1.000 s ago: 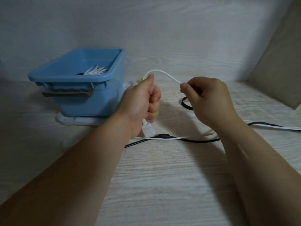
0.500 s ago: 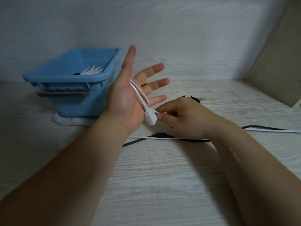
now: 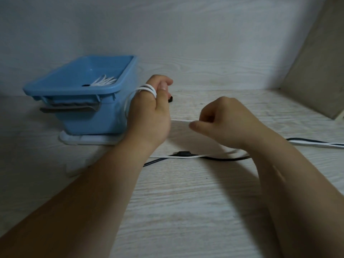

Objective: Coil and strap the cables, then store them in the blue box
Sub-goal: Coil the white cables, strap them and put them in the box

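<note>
A white cable (image 3: 147, 88) loops in two turns over my left hand (image 3: 150, 116), which stands upright beside the blue box (image 3: 104, 116) with its fingers curled and the thumb pressing the turns. My right hand (image 3: 221, 125) pinches a taut stretch of the same cable just right of the left hand. The slack of the white cable runs along the table under my right forearm and off to the right. A black cable (image 3: 219, 158) with a small inline block lies on the table beside it.
The blue box stands on a white lid (image 3: 78, 141) at the back left and holds a bundle of white straps (image 3: 104, 82). A small black item (image 3: 170, 99) lies behind my left hand. A beige panel (image 3: 316, 75) leans at the right. Wall behind.
My left hand went from flat and spread, with the plug on its palm, to curled with the white cable wound round it. My right hand moved from the plug to the cable further right.
</note>
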